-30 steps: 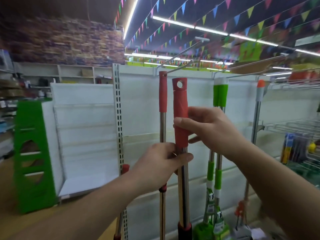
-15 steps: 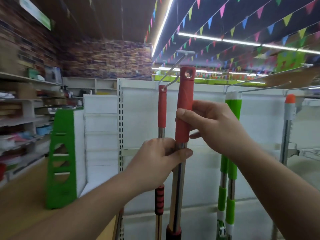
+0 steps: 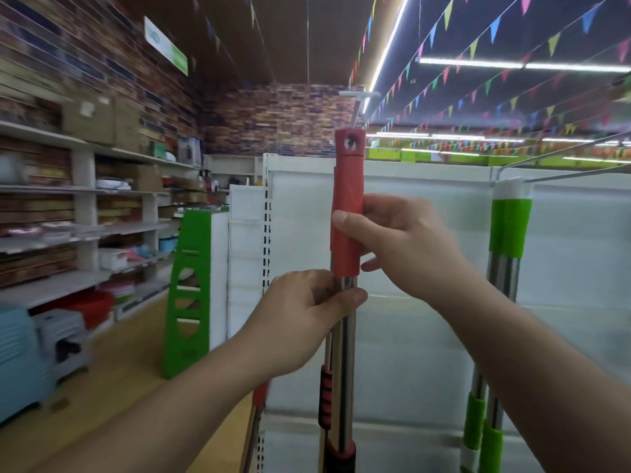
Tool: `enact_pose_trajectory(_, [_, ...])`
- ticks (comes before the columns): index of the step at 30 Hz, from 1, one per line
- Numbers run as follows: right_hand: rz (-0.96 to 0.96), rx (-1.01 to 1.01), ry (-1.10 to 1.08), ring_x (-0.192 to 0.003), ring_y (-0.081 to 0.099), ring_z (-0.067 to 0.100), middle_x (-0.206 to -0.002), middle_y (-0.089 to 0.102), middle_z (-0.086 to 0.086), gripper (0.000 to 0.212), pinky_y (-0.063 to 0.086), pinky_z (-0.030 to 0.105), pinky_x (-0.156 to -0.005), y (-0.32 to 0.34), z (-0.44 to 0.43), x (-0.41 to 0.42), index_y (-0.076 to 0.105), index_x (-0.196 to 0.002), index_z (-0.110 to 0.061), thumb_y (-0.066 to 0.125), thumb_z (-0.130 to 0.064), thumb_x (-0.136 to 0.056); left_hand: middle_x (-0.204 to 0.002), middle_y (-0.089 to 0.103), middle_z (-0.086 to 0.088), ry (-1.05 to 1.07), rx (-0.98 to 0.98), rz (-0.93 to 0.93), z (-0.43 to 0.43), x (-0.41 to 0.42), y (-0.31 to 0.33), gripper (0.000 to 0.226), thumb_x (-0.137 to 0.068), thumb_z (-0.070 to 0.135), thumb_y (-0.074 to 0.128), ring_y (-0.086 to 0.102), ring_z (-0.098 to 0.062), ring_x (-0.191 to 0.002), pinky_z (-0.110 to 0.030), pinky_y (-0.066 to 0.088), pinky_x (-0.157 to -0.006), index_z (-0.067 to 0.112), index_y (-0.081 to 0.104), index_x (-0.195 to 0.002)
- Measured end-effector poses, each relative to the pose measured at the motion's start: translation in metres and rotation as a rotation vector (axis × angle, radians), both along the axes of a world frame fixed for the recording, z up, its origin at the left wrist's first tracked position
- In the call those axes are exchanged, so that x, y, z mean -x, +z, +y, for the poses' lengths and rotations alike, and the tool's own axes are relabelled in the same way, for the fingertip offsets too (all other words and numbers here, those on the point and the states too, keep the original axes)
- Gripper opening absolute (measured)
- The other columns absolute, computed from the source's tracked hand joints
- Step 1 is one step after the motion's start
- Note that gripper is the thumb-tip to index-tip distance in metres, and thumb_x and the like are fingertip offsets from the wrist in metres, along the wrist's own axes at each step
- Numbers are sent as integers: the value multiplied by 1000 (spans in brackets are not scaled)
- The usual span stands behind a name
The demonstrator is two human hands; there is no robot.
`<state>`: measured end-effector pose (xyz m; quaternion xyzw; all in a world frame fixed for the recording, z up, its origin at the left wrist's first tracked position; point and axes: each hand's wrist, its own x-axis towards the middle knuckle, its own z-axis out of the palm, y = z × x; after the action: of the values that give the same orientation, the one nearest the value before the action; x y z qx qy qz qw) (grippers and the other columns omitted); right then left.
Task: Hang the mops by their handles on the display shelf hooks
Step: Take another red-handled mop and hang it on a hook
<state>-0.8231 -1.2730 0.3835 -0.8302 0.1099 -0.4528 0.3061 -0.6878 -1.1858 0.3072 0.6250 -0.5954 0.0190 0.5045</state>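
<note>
Held mop: the red-handled mop (image 3: 347, 213) stands upright in front of the white back panel (image 3: 409, 213) of the display shelf, its steel shaft running down out of view.
Hanging hole: the hole (image 3: 349, 144) at the top of the red grip sits just below the T-shaped tip of the display hook (image 3: 357, 105); whether the wire passes through it cannot be told.
Right hand: the right hand (image 3: 403, 244) grips the middle of the red grip from the right, thumb laid across its front and fingers wrapped behind.
Left hand: the left hand (image 3: 307, 315) grips the steel shaft just under the red grip, thumb across the front and fingers curled round the back.
Arms: both forearms rise from the lower edge and meet at the handle, the right hand above the left.
Second mop: another shaft with a ribbed red-and-black grip (image 3: 325, 401) stands just behind and left of the held one.
Green mops: two green-handled mops (image 3: 510, 227) hang side by side under a wire hook (image 3: 560, 173) to the right, well apart from the hands.
Left side: a green stand (image 3: 191, 285) and blurred wall shelves (image 3: 68, 233) with stock.
</note>
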Motion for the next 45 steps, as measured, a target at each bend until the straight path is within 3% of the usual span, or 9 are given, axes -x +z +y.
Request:
enact_pose_trajectory(7, [4, 0, -28, -91, 71, 47, -99, 74, 29, 41, 57, 64, -80, -1, -12, -11, 74, -104, -2, 68, -41, -95, -74, 64, -21, -7, -1, -14, -18, -10, 0, 59, -82, 67, 56, 66, -40, -75, -57, 59, -72, 9, 58, -75])
enact_pose_trajectory(12, [51, -48, -72, -88, 78, 28, -98, 81, 9, 28, 63, 53, -86, -7, -24, -21, 73, -107, -15, 66, -41, -97, -75, 62, -22, -23, -3, -1, -34, -20, -9, 57, -83, 66, 56, 66, -40, -76, -57, 59, -72, 10, 59, -77])
enact_pose_trajectory(16, [32, -133, -77, -91, 79, 22, -109, 80, 4, 37, 64, 46, -86, -10, -33, -32, 62, -125, -20, 68, -43, -96, -77, 61, -23, -12, 22, 16, -47, -28, -15, 60, -82, 70, 54, 64, -40, -75, -56, 59, -71, 10, 59, -77])
enact_pose_trajectory(23, [15, -190, -98, -84, 79, 27, -102, 79, 7, 31, 65, 52, -76, -12, -50, -51, 56, -113, -19, 69, -41, -96, -80, 63, -24, 10, 12, 27, -71, -47, -18, 65, -83, 70, 50, 66, -40, -78, -56, 61, -73, 7, 64, -85])
enact_pose_trajectory(27, [-24, -215, -96, -79, 79, 27, -100, 79, 10, 29, 67, 46, -66, -14, -59, -62, 57, -112, -18, 72, -37, -96, -84, 67, -25, 24, -12, 39, -85, -59, -18, 70, -81, 72, 48, 66, -41, -79, -56, 61, -74, 5, 67, -88])
enact_pose_trajectory(32, [-70, -203, -126, -81, 78, 23, -96, 75, 5, 24, 66, 47, -58, -18, -70, -73, 61, -108, -20, 74, -34, -94, -81, 66, -26, 61, -33, 36, -100, -71, -16, 58, -85, 65, 52, 65, -42, -77, -56, 60, -75, 10, 68, -80])
enact_pose_trajectory(40, [-47, -130, -211, -81, 78, 21, -92, 77, 2, 27, 65, 52, -74, -19, -88, -86, 62, -109, -26, 72, -45, -93, -79, 64, -26, 80, -35, 36, -117, -83, -15, 56, -90, 63, 53, 66, -41, -75, -56, 61, -75, 10, 61, -73])
enact_pose_trajectory(45, [-65, -52, -304, -79, 75, 18, -88, 73, -2, 31, 65, 48, -73, -25, -92, -94, 61, -106, -22, 70, -48, -92, -73, 57, -25, 55, -21, 78, -120, -83, -16, 57, -95, 57, 57, 63, -44, -77, -55, 61, -75, 5, 54, -72])
